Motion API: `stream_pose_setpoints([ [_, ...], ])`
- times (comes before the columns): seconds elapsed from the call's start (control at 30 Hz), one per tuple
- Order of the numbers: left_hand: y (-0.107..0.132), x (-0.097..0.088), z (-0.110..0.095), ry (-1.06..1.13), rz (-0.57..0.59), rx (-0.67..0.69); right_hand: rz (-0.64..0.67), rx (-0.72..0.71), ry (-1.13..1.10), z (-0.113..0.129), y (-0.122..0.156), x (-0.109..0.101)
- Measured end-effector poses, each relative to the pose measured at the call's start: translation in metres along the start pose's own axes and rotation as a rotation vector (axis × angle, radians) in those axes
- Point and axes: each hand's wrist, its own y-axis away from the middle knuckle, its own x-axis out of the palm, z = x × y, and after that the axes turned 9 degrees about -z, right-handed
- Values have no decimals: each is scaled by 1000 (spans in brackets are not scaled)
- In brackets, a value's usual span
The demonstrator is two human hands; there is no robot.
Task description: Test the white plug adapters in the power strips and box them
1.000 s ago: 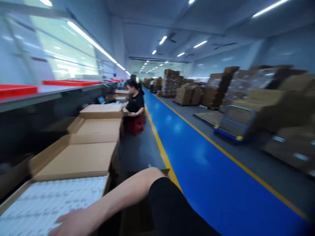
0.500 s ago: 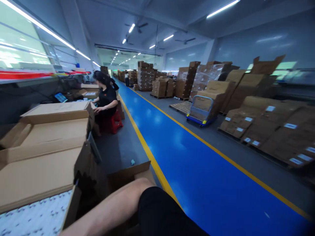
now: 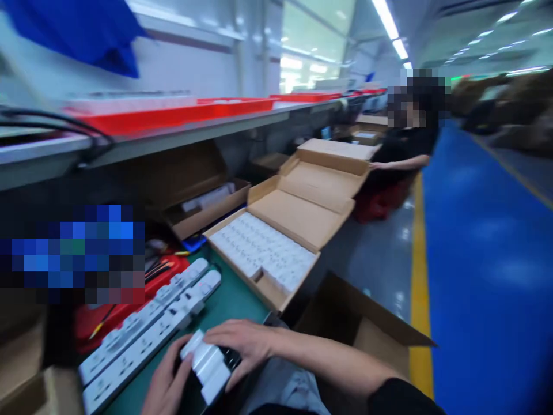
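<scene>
At the front edge of the bench, my left hand (image 3: 168,377) and my right hand (image 3: 244,343) close from both sides on a row of white plastic adapters (image 3: 209,364). Dark, shiny parts show beside them under my right fingers. Just beyond lie two long white power strips (image 3: 142,349), several small white units plugged into the farther one. Ahead, an open cardboard box (image 3: 276,302) holds rows of similar white adapters (image 3: 263,245), with a gap at its near corner.
A red tray (image 3: 88,320) with tools or wires lies behind the strips. Above runs a shelf (image 3: 242,124) with red trays. An open carton (image 3: 384,351) stands at my right. A seated co-worker (image 3: 406,150) is farther along the bench, beside the blue walkway (image 3: 488,259).
My view has swung left and down from the aisle to the bench. Both hands and the held adapters are now visible; earlier only one arm showed.
</scene>
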Motion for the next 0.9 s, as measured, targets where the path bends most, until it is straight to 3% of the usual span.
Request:
stream_pose_setpoints([
  [0.1, 20, 18, 2, -17, 36, 44, 13, 44, -79, -6, 12, 8],
  [0.17, 30, 34, -1, -65, 21, 122, 56, 66, -34, 2, 18, -4],
  [0.23, 40, 44, -5, -105, 20, 171, 89, 53, 49, 12, 21, -33],
  [0.33, 47, 47, -11, -160, 31, 171, 16, 34, 196, 5, 16, -102],
  [0.4, 47, 45, -14, -190, 46, 155, -34, 111, 332, -19, 6, -148],
  [0.5, 42, 42, -18, -214, 64, 144, 145, 261, 545, -65, -14, -188],
  [0.63, 39, 41, -20, -220, 69, 129, 379, 325, 708, -106, -37, -180],
  [0.77, 42, 39, -22, -190, 87, 108, 394, 243, 767, -115, -39, -161],
  [0.9, 43, 43, -23, -125, 121, 82, 361, 197, 812, -124, -23, -161],
])
